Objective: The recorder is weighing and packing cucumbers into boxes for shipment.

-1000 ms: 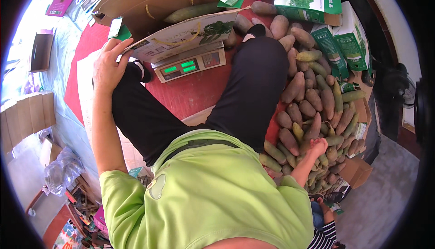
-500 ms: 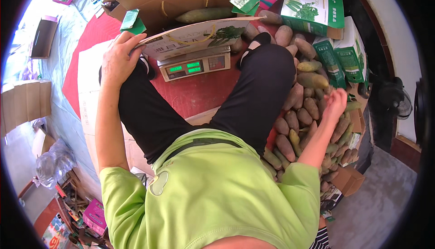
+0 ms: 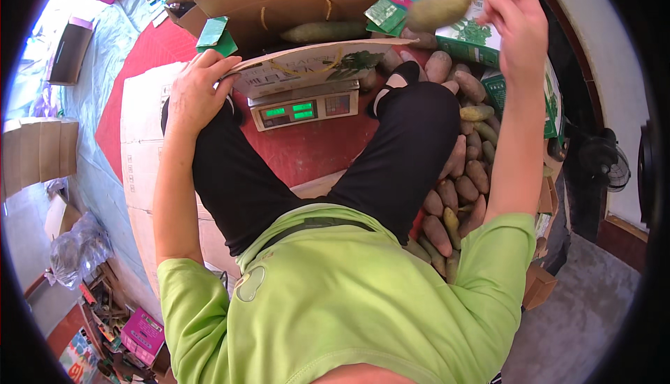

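My left hand (image 3: 202,85) is closed round the left end of the front flap of an open cardboard carton (image 3: 279,8). One long green radish (image 3: 324,33) lies inside the carton. Below the flap sits a digital scale (image 3: 304,109) with lit green figures, and the carton rests on it. My right hand (image 3: 515,24) is raised at the upper right, its fingers pinching the thin end of a green radish (image 3: 438,12), slightly blurred, which points left toward the carton. Beside my right knee lies a heap of greenish and pinkish-brown radishes (image 3: 477,174).
Green and white boxes (image 3: 551,98) stand behind the heap. A black fan (image 3: 606,160) is at the far right. On the left are a flattened cardboard sheet (image 3: 143,146), folded cartons (image 3: 40,153), clear plastic bags (image 3: 78,248) and a pink box (image 3: 142,335).
My right hand has risen from the heap to the upper right, carrying a green radish toward the carton. My left hand keeps its hold on the carton flap.
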`<act>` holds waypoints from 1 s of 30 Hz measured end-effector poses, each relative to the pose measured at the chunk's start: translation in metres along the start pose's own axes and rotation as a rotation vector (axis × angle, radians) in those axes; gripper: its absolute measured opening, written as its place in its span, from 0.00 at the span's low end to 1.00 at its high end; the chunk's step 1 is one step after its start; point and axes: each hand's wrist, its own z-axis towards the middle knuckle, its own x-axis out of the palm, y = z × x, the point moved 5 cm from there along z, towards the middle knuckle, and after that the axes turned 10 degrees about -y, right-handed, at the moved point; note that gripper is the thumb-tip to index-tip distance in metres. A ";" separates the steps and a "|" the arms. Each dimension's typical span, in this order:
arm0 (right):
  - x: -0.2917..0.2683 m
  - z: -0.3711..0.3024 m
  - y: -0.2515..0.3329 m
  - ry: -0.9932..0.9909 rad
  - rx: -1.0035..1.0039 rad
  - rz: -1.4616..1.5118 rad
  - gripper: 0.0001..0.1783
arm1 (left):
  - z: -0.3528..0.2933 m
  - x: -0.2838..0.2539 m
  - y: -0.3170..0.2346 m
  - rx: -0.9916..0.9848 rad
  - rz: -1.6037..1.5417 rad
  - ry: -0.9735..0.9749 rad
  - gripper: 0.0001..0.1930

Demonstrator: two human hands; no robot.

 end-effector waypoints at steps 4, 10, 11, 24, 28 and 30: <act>0.086 0.017 0.007 0.163 0.042 0.106 0.06 | 0.001 0.002 0.001 0.011 -0.030 -0.012 0.13; 0.148 -0.002 -0.033 0.379 0.068 -0.113 0.08 | -0.002 0.000 0.003 -0.031 -0.014 -0.003 0.13; 0.147 -0.008 -0.048 0.476 0.113 -0.198 0.09 | -0.001 0.001 0.004 -0.028 -0.017 -0.002 0.13; -0.100 -0.112 -0.211 -0.085 0.598 -0.259 0.10 | 0.000 -0.002 0.003 -0.063 -0.005 -0.054 0.17; -0.119 -0.181 -0.247 -0.120 0.630 -0.173 0.09 | -0.002 -0.003 0.005 -0.051 0.012 -0.072 0.17; -0.130 -0.212 -0.258 -0.250 0.847 -0.194 0.11 | 0.001 0.000 0.003 -0.053 0.005 -0.065 0.17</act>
